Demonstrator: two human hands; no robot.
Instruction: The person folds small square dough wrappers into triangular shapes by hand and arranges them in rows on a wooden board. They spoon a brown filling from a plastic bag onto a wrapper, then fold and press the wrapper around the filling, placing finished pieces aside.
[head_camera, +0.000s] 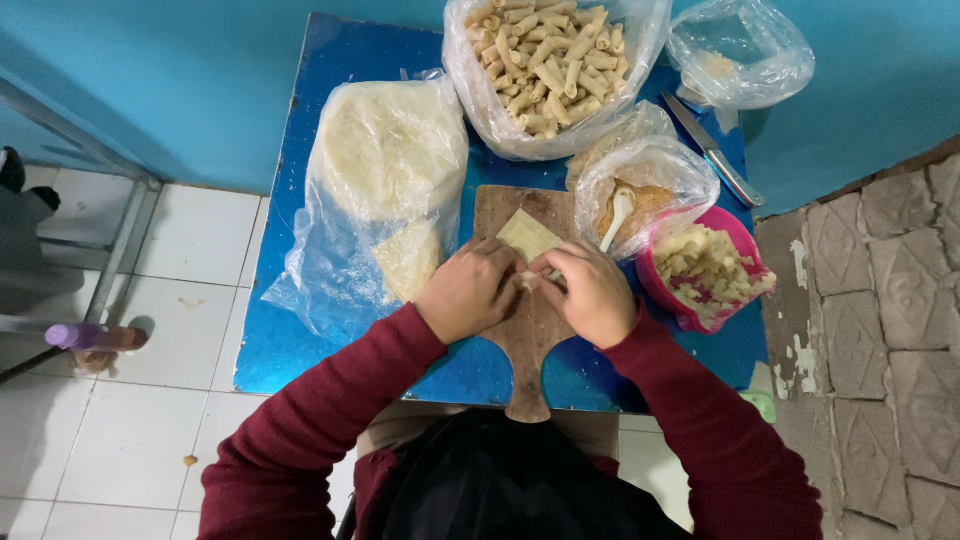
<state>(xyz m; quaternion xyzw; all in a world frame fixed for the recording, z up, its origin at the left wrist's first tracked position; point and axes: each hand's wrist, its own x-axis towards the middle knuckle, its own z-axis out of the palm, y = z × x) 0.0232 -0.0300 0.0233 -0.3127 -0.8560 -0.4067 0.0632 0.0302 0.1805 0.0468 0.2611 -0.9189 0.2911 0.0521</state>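
My left hand (468, 290) and my right hand (592, 293) meet over a wooden cutting board (528, 350) on a blue table (300, 200). Both pinch the near corner of a pale square dough wrapper (528, 235) lying on the board. The filling under my fingertips is hidden. A clear bag with a stack of flat dough sheets (385, 165) lies left of the board. At the right stand a bag of brownish filling with a white spoon (620, 212) in it and a pink bowl (662, 285) of pale chopped pieces.
A big bag of rolled dough sticks (545, 65) sits at the table's far edge, a smaller clear bag (740, 55) at the far right. A knife (712, 152) lies near the right edge. White tiles are at the left, rough stone at the right.
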